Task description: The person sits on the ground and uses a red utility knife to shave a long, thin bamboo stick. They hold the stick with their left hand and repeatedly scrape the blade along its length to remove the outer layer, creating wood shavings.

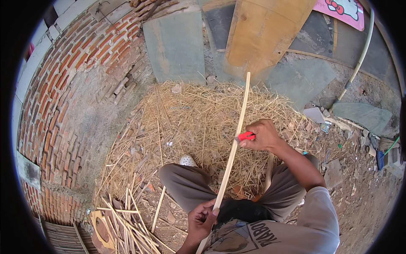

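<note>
A long pale strip of split bamboo or wood [229, 169] slants from my lap up and away over the straw pile. Near its lower end, my left hand [202, 219] is closed round it, thumb on top. My right hand [263, 134] grips a red-handled knife [246, 136] about midway along the strip. The knife's short blade lies against the strip's right edge; how deep it bites cannot be made out.
Shavings [190, 114] cover the ground before my knees. Cut strips [129, 224] lie in a heap at lower left. A brick wall [55, 114] rises on the left. Boards [266, 29] lean at the back, with a pale pipe [361, 55] and rubble at right.
</note>
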Action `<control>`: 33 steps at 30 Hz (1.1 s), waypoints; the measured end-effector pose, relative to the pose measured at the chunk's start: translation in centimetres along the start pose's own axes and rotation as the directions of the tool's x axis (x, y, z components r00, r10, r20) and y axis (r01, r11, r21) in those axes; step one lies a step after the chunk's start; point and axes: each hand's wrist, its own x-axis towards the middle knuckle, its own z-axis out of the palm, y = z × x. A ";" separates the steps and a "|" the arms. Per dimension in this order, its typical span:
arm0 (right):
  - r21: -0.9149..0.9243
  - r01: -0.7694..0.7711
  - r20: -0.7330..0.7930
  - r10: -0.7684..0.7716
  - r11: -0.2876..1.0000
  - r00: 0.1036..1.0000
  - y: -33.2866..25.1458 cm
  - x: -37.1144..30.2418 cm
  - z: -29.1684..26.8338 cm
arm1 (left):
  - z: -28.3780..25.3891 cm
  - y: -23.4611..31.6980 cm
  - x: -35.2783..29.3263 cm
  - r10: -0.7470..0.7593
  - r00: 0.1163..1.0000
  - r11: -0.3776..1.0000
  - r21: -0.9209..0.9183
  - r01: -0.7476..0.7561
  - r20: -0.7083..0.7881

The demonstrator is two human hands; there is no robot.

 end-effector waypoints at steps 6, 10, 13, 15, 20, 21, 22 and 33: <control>-0.061 0.009 0.029 -0.007 0.998 1.000 0.3 0.1 0.2 | 0.3 0.4 0.2 0.008 1.000 1.000 -0.015 -0.008 -0.027; -0.061 -0.013 -0.026 0.011 0.998 1.000 1.4 0.4 0.4 | 0.5 0.4 0.5 0.007 1.000 1.000 0.001 -0.006 -0.012; -0.065 -0.047 -0.061 0.043 0.997 0.997 2.3 0.3 0.5 | 0.7 0.8 0.6 0.008 1.000 0.998 0.058 -0.008 -0.007; -0.099 -0.058 -0.019 0.056 0.993 0.998 2.6 0.4 0.5 | 0.7 1.2 0.6 -0.029 1.000 0.997 0.073 0.030 -0.011; -0.091 -0.216 -0.006 0.217 0.972 0.976 3.2 1.3 -0.1 | 0.7 1.2 0.6 -0.030 1.000 0.996 0.079 0.031 -0.008; -0.074 -0.280 -0.023 0.279 0.957 0.960 3.8 1.4 -0.2 | 0.7 1.1 0.4 -0.029 1.000 0.997 0.078 0.029 0.000; -0.078 -0.333 -0.024 0.332 0.940 0.943 4.5 1.6 -0.4 | 0.6 1.0 0.2 -0.027 1.000 0.997 0.075 0.027 0.010; -0.122 -0.548 -0.082 0.542 0.827 0.836 8.2 2.2 -2.5 | 0.8 1.1 -0.6 -0.040 0.997 0.996 0.076 0.034 0.066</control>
